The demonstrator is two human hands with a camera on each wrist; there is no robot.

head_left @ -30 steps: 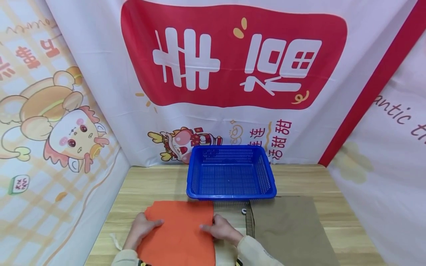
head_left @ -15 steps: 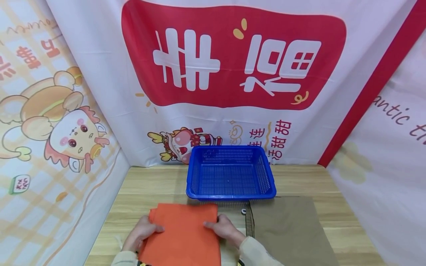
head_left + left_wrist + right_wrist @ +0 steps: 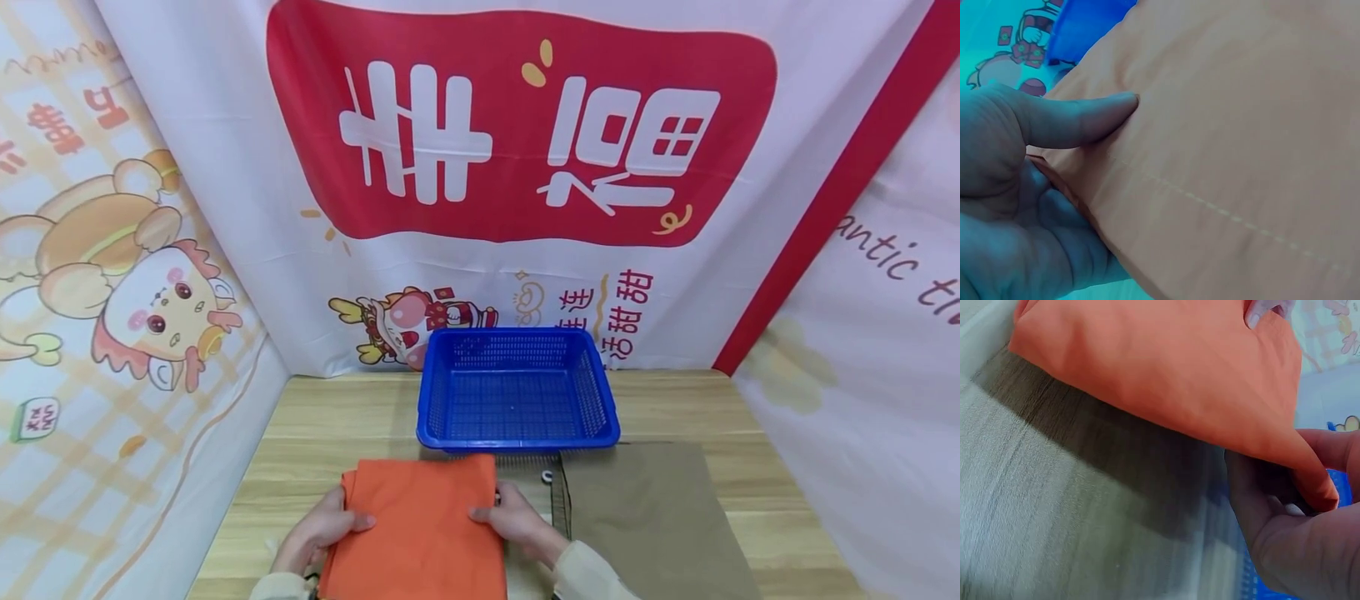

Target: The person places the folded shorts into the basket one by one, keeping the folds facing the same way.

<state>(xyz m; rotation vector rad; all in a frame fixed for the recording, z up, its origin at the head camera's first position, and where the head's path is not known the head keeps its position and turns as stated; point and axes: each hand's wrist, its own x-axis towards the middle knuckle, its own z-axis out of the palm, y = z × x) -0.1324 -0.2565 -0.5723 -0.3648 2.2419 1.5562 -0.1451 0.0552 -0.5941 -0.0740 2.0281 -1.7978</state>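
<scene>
Between the two hands hangs a folded piece of orange cloth [image 3: 423,529], held at the front of the table. My left hand [image 3: 327,525] grips its left edge, thumb on top and fingers beneath; a stitched seam shows on the cloth [image 3: 1241,187] in the left wrist view. On the opposite edge my right hand [image 3: 519,518] pinches the cloth, thumb above and fingers curled under it. In the right wrist view the cloth [image 3: 1166,381] is lifted off the wooden tabletop and casts a shadow there.
Behind the cloth stands a blue plastic basket [image 3: 517,446] with perforated sides. A flat brown cloth [image 3: 648,517] lies to the right, with a small white U-shaped item [image 3: 547,477] by its left edge. Printed curtains [image 3: 525,125] enclose the wooden table [image 3: 330,417].
Both hands have shifted slightly right with the orange cloth between them. The cloth's far left corner now shows a small folded layer. Basket and brown cloth have stayed in place.
</scene>
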